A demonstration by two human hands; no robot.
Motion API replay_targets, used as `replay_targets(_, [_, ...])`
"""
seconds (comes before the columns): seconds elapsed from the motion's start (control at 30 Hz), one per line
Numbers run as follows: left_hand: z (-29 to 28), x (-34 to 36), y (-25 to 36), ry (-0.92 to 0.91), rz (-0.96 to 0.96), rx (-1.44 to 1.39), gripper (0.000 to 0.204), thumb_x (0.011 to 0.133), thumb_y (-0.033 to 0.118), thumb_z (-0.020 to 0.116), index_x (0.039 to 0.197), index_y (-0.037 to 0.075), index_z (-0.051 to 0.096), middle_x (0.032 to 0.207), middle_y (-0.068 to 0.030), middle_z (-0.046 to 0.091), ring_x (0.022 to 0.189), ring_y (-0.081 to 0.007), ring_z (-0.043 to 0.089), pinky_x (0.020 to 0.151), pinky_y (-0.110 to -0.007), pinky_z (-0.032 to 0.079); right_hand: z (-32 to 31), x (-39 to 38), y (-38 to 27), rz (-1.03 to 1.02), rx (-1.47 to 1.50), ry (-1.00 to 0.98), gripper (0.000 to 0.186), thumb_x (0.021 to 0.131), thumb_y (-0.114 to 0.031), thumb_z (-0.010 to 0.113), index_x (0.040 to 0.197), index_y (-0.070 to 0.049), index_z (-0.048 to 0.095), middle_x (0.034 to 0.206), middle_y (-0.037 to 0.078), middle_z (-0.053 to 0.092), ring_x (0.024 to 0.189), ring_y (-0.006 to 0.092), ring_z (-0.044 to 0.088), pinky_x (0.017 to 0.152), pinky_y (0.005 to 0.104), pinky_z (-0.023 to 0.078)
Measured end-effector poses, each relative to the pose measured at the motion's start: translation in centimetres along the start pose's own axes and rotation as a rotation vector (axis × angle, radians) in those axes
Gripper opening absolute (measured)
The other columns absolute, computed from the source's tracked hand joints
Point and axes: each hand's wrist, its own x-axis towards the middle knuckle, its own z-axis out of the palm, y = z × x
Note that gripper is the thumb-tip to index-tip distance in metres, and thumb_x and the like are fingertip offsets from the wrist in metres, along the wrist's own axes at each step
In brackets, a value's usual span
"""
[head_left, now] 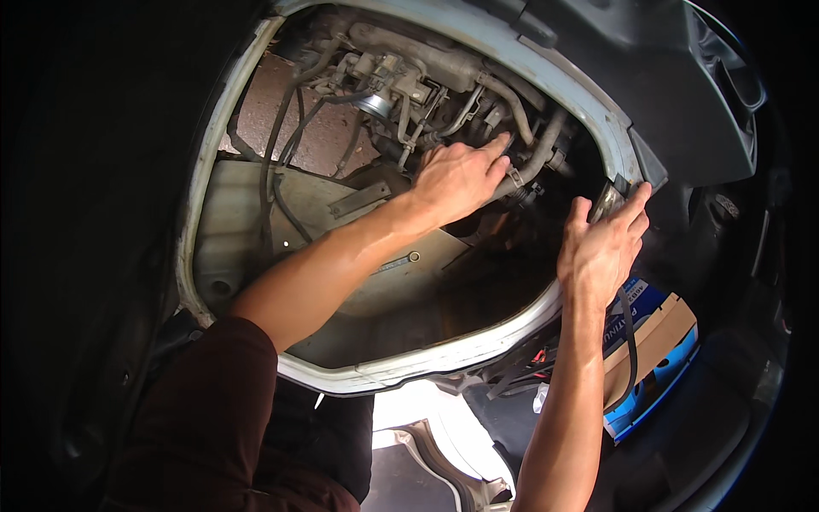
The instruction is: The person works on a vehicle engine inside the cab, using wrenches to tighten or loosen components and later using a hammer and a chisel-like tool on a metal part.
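Observation:
My left hand reaches over the engine, index finger stretched out toward its dark hoses and the other fingers bent beneath. Whether a fingertip touches a part is hard to make out. Just right of that hand runs a thick grey hose with a clamp. My right hand rests at the right side of the pale metal rim around the opening, thumb on the inner side and fingers extended along the outer side. Below my left forearm a ring-ended wrench lies on a dusty beige panel.
Thin black hoses hang at the left of the opening. Outside the rim, a blue and brown cardboard box sits below my right hand, with a black strap across it. Dark plastic trim stands at the upper right.

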Motion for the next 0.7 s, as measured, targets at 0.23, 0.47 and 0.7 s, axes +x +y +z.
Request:
replay_targets(0.23, [0.3, -0.5, 0.5, -0.036, 0.016, 0.120, 0.038, 0.103, 0.019, 0.060, 0.131, -0.005, 0.067, 0.081, -0.0219, 0.074, 0.074, -0.0415, 0.073, 0.072, -0.052, 0.059, 0.0, 0.0, -0.1, 0.010, -0.007, -0.008, 0.088, 0.095, -0.031, 0.072, 0.164, 0.000, 0.027, 0.149, 0.027, 0.050, 0.129, 0.0480, 0.057, 0.109, 0.0522, 0.050])
replay_targets(0.47, [1.1, 0.5, -1.3, 0.181, 0.261, 0.066, 0.036, 0.100, 0.018, 0.065, 0.129, -0.004, 0.069, 0.077, -0.0193, 0.073, 0.064, -0.0385, 0.071, 0.065, -0.048, 0.059, 0.0, 0.0, 0.1, 0.018, 0.001, -0.011, 0.088, 0.095, -0.031, 0.072, 0.164, -0.001, 0.027, 0.149, 0.027, 0.050, 0.130, 0.0481, 0.056, 0.109, 0.0522, 0.051])
replay_targets(0.7, [-0.2, 0.6, -1.8, 0.068, 0.223, 0.117, 0.043, 0.099, 0.023, 0.069, 0.136, 0.001, 0.068, 0.070, -0.0166, 0.071, 0.061, -0.0380, 0.069, 0.063, -0.047, 0.058, 0.0, 0.0, 0.1, 0.020, 0.011, -0.009, 0.087, 0.094, -0.032, 0.072, 0.163, -0.002, 0.027, 0.149, 0.027, 0.050, 0.132, 0.0476, 0.055, 0.109, 0.0522, 0.051])
